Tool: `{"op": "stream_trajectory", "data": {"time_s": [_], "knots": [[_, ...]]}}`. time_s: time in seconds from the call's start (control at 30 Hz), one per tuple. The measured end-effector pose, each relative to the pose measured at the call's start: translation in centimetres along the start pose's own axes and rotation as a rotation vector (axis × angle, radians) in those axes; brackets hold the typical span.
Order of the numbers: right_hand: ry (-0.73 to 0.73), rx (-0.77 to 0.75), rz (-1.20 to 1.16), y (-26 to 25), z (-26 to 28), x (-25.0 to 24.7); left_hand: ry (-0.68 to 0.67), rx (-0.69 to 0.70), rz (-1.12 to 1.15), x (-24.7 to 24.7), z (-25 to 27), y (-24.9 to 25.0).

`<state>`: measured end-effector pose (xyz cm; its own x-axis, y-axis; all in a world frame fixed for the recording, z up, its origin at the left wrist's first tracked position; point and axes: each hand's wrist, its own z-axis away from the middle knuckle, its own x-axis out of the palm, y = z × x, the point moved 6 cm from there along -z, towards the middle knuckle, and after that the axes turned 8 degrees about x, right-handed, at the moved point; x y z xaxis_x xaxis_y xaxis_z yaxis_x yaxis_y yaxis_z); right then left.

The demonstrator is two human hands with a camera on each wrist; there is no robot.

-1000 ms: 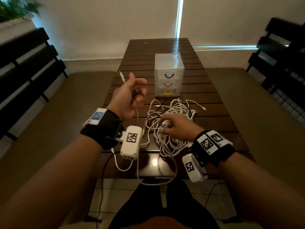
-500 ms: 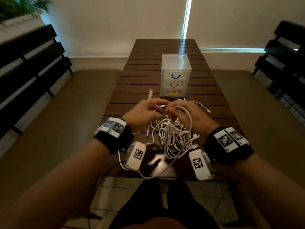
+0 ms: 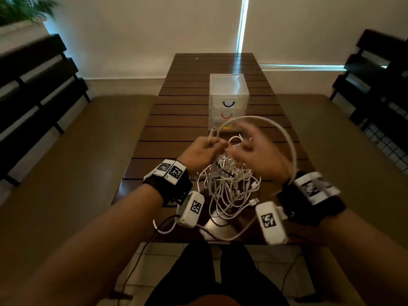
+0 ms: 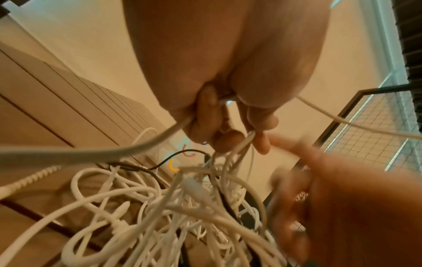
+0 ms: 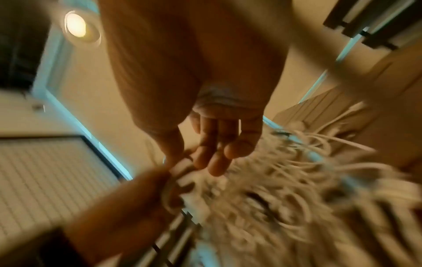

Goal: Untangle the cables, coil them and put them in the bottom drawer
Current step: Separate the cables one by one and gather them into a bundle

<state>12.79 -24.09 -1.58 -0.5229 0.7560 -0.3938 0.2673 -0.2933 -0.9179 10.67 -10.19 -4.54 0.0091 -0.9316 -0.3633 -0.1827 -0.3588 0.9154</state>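
The left hand (image 3: 199,152) grips one white cable (image 3: 284,138) that arcs over the blurred right hand (image 3: 258,154), whose fingers look loosely spread; its hold cannot be told. The tangle (image 3: 229,188) lies on the table (image 3: 176,120), partly hiding the bottom drawer (image 3: 217,124).

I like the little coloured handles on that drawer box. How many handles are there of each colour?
Blue handle: 1
Red handle: 1
Yellow handle: 1, partly hidden behind a white cable
Total: 3, one on each drawer of the clear drawer box
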Motion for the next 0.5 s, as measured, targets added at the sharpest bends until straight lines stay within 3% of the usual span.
{"op": "stream_trajectory", "data": {"time_s": [0.07, 0.13, 0.33, 0.4, 0.5], "knots": [[-0.053, 0.041, 0.202, 4.2, -0.4, 2.1, 0.015, -0.003, 0.033, -0.9, -0.1, -0.3], [0.003, 0.038, 0.329, 6.4, -0.5, 2.4, 0.070, -0.019, 0.089, -1.8, 0.3, -1.0], [0.010, 0.371, 0.475, 11.7, -1.2, -0.3, 0.476, -0.073, 0.354, -6.9, 1.6, 0.2], [0.008, 0.419, 0.347, 12.8, -1.0, -1.3, 0.459, -0.081, 0.328, -8.8, 1.6, 1.6], [0.004, 0.408, 0.113, 11.2, -1.0, -2.5, 0.327, -0.103, 0.172, -8.7, 2.1, 3.2]]}}
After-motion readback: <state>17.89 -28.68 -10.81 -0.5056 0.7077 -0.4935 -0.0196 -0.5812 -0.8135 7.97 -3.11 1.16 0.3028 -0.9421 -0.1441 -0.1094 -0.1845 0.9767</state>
